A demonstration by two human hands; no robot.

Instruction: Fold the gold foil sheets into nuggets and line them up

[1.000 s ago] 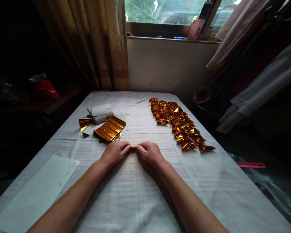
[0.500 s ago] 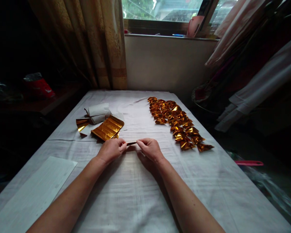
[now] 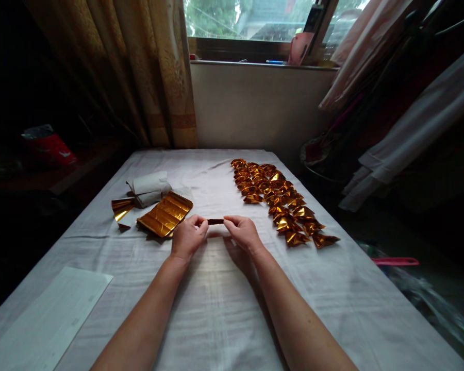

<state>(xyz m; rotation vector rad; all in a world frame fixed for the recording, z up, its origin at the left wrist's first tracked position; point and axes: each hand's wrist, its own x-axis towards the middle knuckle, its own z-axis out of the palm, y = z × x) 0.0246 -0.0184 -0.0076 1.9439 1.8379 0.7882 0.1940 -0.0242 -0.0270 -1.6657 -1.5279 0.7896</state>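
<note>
My left hand (image 3: 187, 238) and my right hand (image 3: 243, 233) meet above the middle of a white cloth-covered table (image 3: 216, 304). Each pinches one end of a small folded strip of gold foil paper (image 3: 215, 221), held just off the cloth. A pile of flat gold foil sheets (image 3: 164, 214) lies just left of my left hand. To the right of my right hand runs a long row of several folded gold foil pieces (image 3: 277, 200).
A white roll of paper (image 3: 149, 183) and a loose gold foil scrap (image 3: 121, 207) lie behind the sheet pile. A white paper sheet (image 3: 50, 319) rests at the near left. A curtain (image 3: 139, 72), a window sill and hanging cloth (image 3: 402, 123) stand beyond the table.
Both hands have lifted the foil strip off the cloth and moved a little away from me. The strip now shows more between the fingertips. The camera has shifted slightly.
</note>
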